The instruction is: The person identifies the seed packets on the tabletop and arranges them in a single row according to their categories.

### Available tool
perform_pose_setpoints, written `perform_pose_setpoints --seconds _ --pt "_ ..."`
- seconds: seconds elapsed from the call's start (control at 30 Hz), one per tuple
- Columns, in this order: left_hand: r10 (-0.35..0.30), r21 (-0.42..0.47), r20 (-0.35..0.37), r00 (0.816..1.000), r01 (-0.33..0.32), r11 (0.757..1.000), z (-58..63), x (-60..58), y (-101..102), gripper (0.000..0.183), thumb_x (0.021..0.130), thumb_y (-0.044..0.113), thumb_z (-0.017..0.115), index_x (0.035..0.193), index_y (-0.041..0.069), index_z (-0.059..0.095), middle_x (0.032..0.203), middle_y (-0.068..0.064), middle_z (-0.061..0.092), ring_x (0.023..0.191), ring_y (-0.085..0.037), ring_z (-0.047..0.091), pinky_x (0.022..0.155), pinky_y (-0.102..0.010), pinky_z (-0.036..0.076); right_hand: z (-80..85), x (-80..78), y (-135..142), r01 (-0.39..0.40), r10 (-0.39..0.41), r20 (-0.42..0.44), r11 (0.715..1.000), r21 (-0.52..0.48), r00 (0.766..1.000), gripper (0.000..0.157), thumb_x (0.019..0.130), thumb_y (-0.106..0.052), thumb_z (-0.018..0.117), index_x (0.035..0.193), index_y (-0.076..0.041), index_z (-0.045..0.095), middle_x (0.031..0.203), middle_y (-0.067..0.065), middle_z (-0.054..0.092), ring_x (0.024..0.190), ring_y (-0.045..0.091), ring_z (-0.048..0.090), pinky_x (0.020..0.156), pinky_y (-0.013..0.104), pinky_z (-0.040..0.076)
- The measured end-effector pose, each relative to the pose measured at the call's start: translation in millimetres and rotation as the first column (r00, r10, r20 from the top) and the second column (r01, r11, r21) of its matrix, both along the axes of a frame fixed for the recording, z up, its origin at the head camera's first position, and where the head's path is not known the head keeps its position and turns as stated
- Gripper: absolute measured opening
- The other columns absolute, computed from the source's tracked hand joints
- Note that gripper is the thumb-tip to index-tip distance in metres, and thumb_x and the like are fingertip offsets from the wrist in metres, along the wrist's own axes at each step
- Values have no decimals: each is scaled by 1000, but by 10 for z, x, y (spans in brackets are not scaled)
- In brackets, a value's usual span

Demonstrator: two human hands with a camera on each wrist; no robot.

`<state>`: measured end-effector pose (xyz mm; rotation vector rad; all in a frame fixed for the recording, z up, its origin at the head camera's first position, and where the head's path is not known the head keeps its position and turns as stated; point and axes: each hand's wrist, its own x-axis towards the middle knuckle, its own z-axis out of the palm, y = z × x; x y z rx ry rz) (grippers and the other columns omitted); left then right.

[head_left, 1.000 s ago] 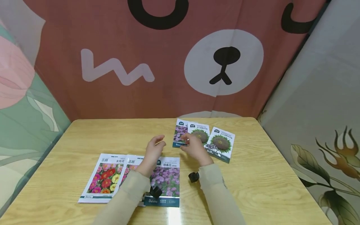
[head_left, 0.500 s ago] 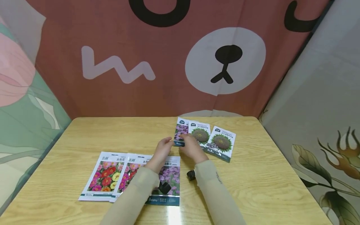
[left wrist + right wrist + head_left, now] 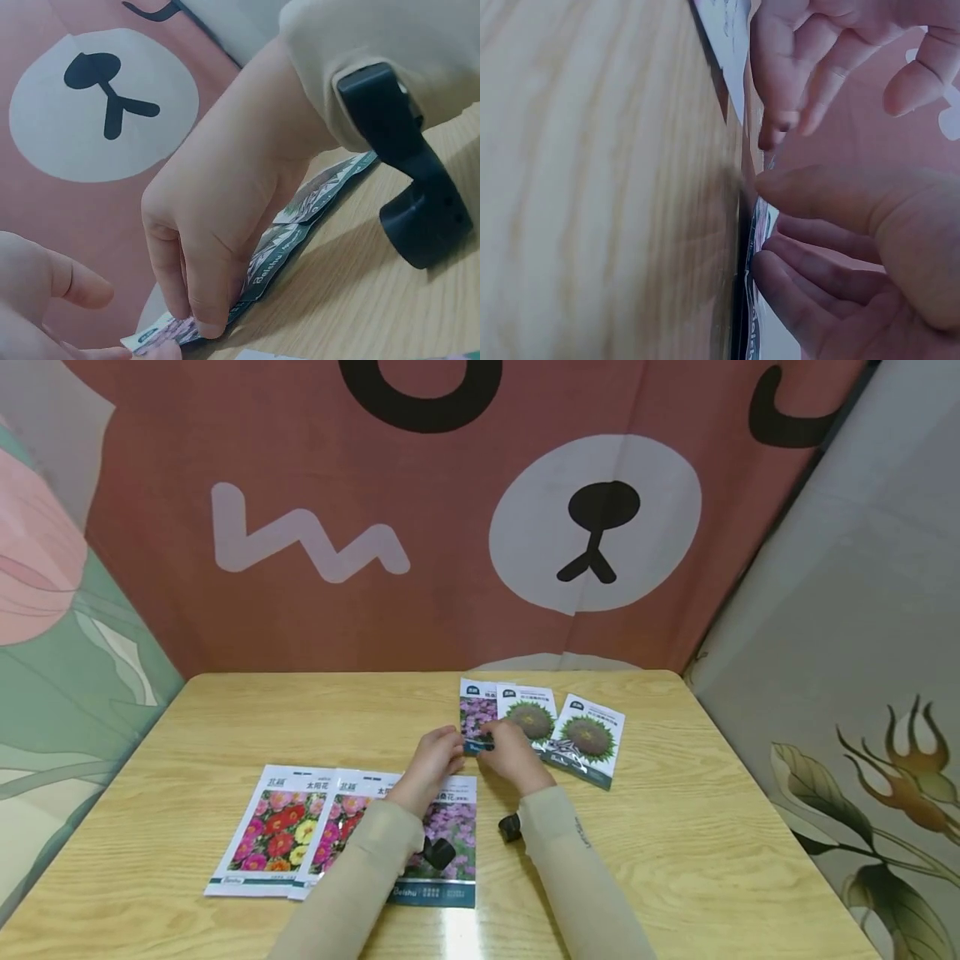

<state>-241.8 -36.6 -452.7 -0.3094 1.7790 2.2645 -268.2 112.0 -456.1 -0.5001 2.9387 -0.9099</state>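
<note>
In the head view a small seed packet with purple flowers (image 3: 474, 717) lies at the back of the table. The right hand (image 3: 516, 758) touches its face and lower edge with bent fingertips, thumb and fingers apart. At the packet's lower left corner is the left hand (image 3: 431, 767); in the left wrist view its fingertips meet the packet's edge, thumb lifted away. Overlapping it on the right is a sunflower-head seed packet (image 3: 531, 718), with a second sunflower-head packet (image 3: 588, 737) tilted beside that. In the right wrist view the right hand (image 3: 877, 255) covers part of the packet.
Larger seed packets lie in front: a red and yellow flower packet (image 3: 273, 831), a similar overlapping one (image 3: 341, 827), and a large purple flower packet (image 3: 453, 843) under the left forearm. The wooden table (image 3: 697, 843) meets a printed curtain (image 3: 337, 627) behind.
Both hands have come together at the small purple packet; the left moved right and the right hand came down slightly. The packet has turned straighter and shifted a little left.
</note>
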Motion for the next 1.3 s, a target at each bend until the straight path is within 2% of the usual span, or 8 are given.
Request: perform_pose_setpoints --seconds 0.1,0.3,0.5,0.63,0.77,0.9,1.1,1.3 --pt "4 35 17 1000 -5 999 2 -2 22 57 100 4 47 151 -13 29 126 -17 48 92 -12 50 108 -39 45 -6 8 27 -16 15 -34 999 -30 999 30 85 0 77 113 8 71 114 22 70 109 36 65 95 49 53" --pt "-25 74 -27 999 27 997 2 -24 73 54 100 0 44 149 -17 29 142 -28 41 110 -22 48 114 -41 39 -20 30 60 -44 37 -81 996 -79 996 13 85 2 76 98 4 75 102 17 72 99 33 68 89 47 56" --pt "9 72 -51 999 -5 997 -34 -52 102 45 103 -3 43 144 -19 36 135 -30 47 99 -17 54 99 -27 50 -11 70 57 -44 38 -70 994 -97 997 13 88 1 76 101 3 76 106 17 73 101 33 68 89 45 57" --pt "38 43 -63 997 -35 998 -71 -56 103 42 101 -6 46 141 -18 41 131 -28 52 97 -16 58 93 -25 54 -1 103 48 -57 50 -80 994 -91 996 13 88 0 75 102 2 76 106 16 73 102 32 68 89 45 57" --pt "66 -4 -82 994 -66 998 -88 -60 93 40 98 -10 50 137 -17 48 118 -23 60 89 -13 61 84 -22 56 7 123 33 -80 72 -102 994 -72 992 15 89 -1 74 104 2 76 108 16 72 105 33 67 93 46 55" --pt "80 -26 -94 992 -83 996 -83 -59 75 38 95 -12 51 133 -17 52 110 -19 63 82 -10 61 75 -17 56 16 140 23 -71 64 -86 994 -79 994 16 91 -3 73 106 0 75 112 16 71 108 32 67 94 46 54" --pt "82 -52 -87 993 -87 995 -73 -48 23 37 95 -12 53 132 -15 55 110 -20 64 83 -10 63 79 -18 57 11 157 35 -64 55 -98 993 -97 994 18 93 -8 73 109 -2 75 117 15 69 112 32 64 96 46 54" --pt "71 -33 -100 993 -75 997 -73 -13 -53 40 94 -14 52 134 -15 53 113 -21 63 88 -13 64 86 -23 57 -6 154 65 -46 37 -70 990 -135 997 19 97 -12 69 114 -5 73 121 13 67 115 31 62 98 46 52"
